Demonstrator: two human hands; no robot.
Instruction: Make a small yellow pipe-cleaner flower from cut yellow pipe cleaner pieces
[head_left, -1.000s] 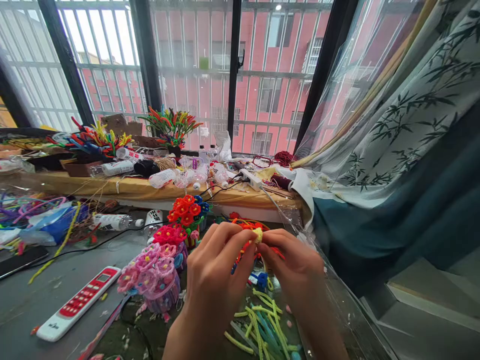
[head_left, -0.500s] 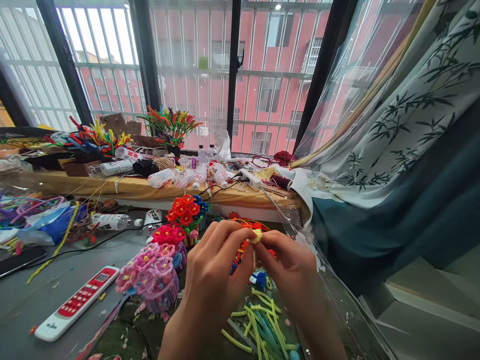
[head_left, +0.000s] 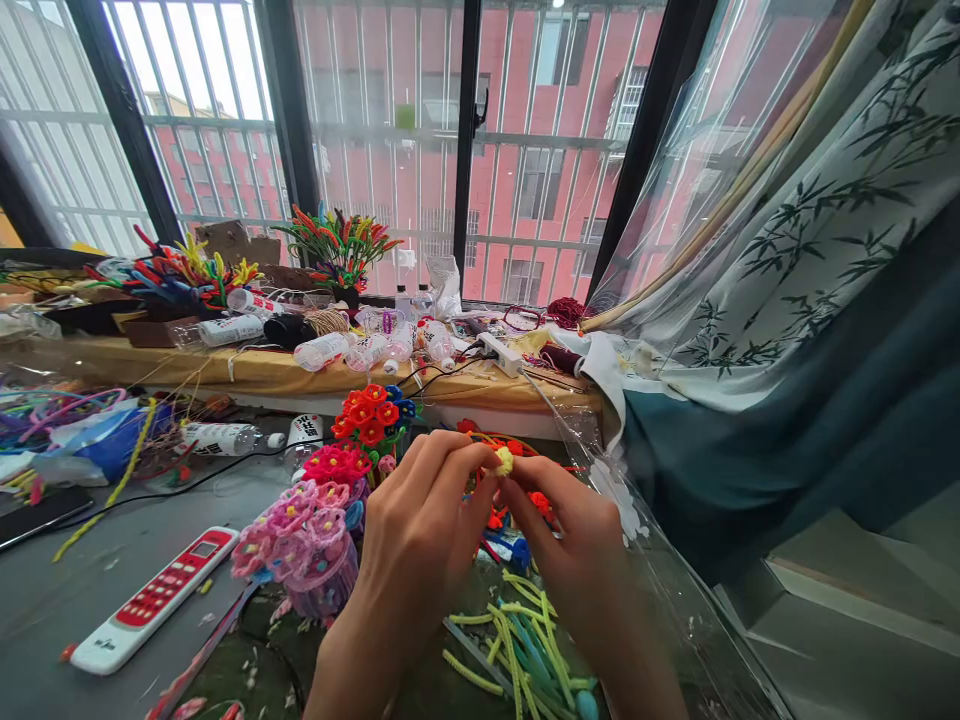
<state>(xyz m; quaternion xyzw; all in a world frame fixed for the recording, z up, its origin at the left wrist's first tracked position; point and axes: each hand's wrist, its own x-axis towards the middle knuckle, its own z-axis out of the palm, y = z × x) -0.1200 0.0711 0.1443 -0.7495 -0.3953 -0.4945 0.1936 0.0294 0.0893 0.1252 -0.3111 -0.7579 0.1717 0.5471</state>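
Note:
Between the fingertips of both hands is a small, curled piece of yellow pipe cleaner [head_left: 504, 461]. My left hand [head_left: 424, 510] pinches it from the left, thumb and index finger closed on it. From the other side my right hand [head_left: 566, 510] pinches it too. Below the hands lie loose yellow-green pipe cleaners [head_left: 517, 640] and teal ones among them. Red and blue pipe-cleaner pieces [head_left: 517, 548] show behind and under the fingers, partly hidden. Left of my left hand stands a pot of pink pipe-cleaner flowers [head_left: 322, 550], with red flowers [head_left: 371, 415] behind it.
A white and red remote control [head_left: 157, 600] lies on the grey table at left. Plastic bottles [head_left: 229, 440] lie behind it. The windowsill [head_left: 247, 372] holds more bottles, a power strip [head_left: 499, 355] and colourful pipe-cleaner plants [head_left: 345, 250]. A curtain [head_left: 750, 450] hangs at right.
Both hands have shifted slightly left and up, still pinching the yellow piece. It looks more tightly curled, and its lower end no longer shows between the hands.

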